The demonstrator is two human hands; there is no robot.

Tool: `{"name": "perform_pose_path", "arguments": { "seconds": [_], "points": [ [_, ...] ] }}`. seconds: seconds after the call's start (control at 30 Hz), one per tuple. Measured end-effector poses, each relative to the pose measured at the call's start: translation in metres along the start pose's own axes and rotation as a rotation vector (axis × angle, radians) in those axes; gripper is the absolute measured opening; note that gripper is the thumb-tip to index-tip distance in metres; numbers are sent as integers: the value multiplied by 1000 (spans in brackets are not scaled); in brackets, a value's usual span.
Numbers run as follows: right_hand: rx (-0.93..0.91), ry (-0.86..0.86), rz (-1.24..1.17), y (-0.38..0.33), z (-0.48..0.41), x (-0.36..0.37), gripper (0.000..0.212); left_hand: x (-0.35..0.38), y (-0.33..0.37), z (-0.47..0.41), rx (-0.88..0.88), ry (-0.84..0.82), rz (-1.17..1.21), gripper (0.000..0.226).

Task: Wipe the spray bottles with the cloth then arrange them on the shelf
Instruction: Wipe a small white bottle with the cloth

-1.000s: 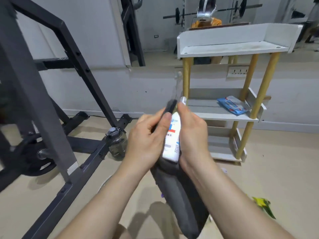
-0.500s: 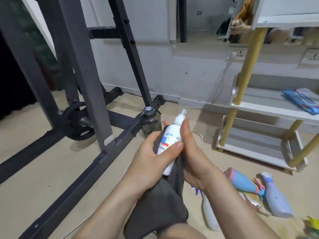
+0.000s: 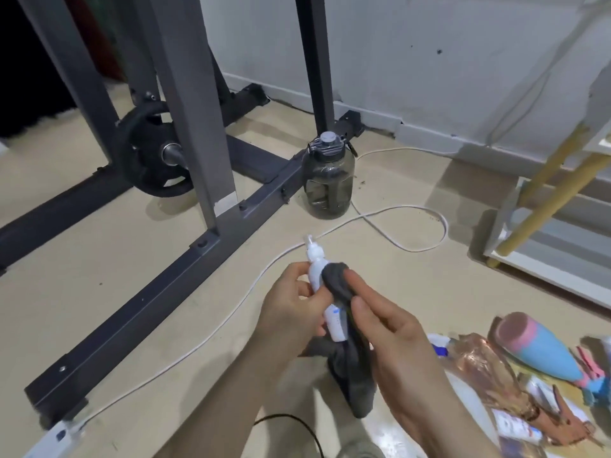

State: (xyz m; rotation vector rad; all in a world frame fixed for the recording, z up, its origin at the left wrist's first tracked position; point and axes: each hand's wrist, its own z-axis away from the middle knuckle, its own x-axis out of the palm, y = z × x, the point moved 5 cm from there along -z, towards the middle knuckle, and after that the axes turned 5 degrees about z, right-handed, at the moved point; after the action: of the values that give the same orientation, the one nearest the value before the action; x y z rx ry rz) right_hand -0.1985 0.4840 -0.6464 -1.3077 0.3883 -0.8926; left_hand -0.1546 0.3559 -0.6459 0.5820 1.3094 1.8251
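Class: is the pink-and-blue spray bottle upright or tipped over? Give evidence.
Tipped over: the pink-and-blue spray bottle lies on its side on the floor, pink base toward the camera.

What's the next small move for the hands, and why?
Probably draw the grey cloth down the small white spray bottle toward its base. The right hand pinches the cloth against the bottle's upper body, just below the nozzle, while the left hand grips the bottle. The labelled lower part shows bare, so it may not be wiped yet.
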Motion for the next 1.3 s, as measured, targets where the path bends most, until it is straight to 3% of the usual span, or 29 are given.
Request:
{"name": "perform_pose_path", "arguments": {
  "seconds": [0.07,0.17,0.27,0.33,0.4,0.53,0.57,0.63,0.7,0.8,0.9,0.97,1.0,1.07,1.13,1.3],
  "points": [
    [21,75,0,17,-6,-14,33,8,-14,-7,-51,-69,53,16],
    [84,51,-52,36,-17,-27,36,20,-27,-14,-37,-126,72,24],
    [180,34,-29,57,-24,-31,47,27,-32,-26,106,-180,-61,34],
    [222,47,55,70,-29,-32,54,29,-35,-36,163,-191,-95,29],
    [262,48,49,80,-32,-34,62,27,-43,-46,101,-211,-46,28],
    [329,94,122,87,-35,-46,55,21,-57,-46,-85,-455,101,34],
    [333,163,192,94,-36,-54,54,20,-60,-47,-79,-442,43,30],
    [223,233,393,100,-36,-60,51,18,-65,-52,-35,-253,-103,29],
    [30,184,569,97,-33,-47,43,20,-71,-54,-1,-57,-182,34],
    [-147,123,740,102,-22,-25,28,28,-78,-55,-35,88,-218,51],
    [-261,157,1096,99,-17,-13,51,25,-87,-60,-114,195,-94,52],
    [-178,157,917,104,-24,-21,45,29,-88,-55,-73,195,-165,54],
    [-99,170,700,103,-31,-26,37,32,-88,-49,-32,170,-198,57],
    [201,159,307,112,-42,-43,25,38,-89,-37,53,117,-233,59],
    [405,175,122,114,-41,-47,37,42,-92,-33,152,79,-263,61],
    [635,272,-290,132,-26,-38,44,47,-98,-38,430,165,-324,48]
  ]
}}
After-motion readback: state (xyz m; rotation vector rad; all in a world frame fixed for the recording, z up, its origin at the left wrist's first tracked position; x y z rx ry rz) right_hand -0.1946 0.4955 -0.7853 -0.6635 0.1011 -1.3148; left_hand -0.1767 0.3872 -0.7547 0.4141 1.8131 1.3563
